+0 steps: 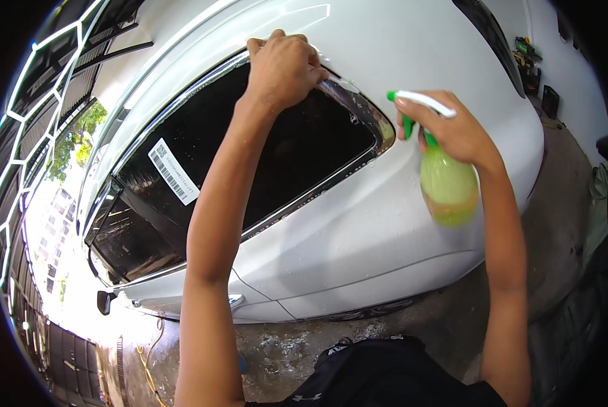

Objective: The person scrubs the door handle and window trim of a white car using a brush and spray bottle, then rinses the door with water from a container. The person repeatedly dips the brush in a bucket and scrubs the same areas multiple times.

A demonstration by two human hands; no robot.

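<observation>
My left hand (283, 68) is at the upper edge of a dark rear side window (304, 147) on a white car. Its thumb and fingers pinch what looks like a piece of clear film (345, 84) over the window trim (380, 122); the fingers hide part of it. To the right, my right hand (449, 122) grips a spray bottle (449, 188) by its neck. The bottle has a green and white trigger head, its nozzle faces the trim, and yellow-green liquid shows inside. Water drops and small bubbles dot the trim and the body panel below.
A barcode sticker (173, 171) is on the glass left of my forearm. Below are a door handle (236, 300) and wet concrete floor (278, 351). A yellow hose or cable (148, 366) lies at lower left. Tools (527, 61) stand by the wall at far right.
</observation>
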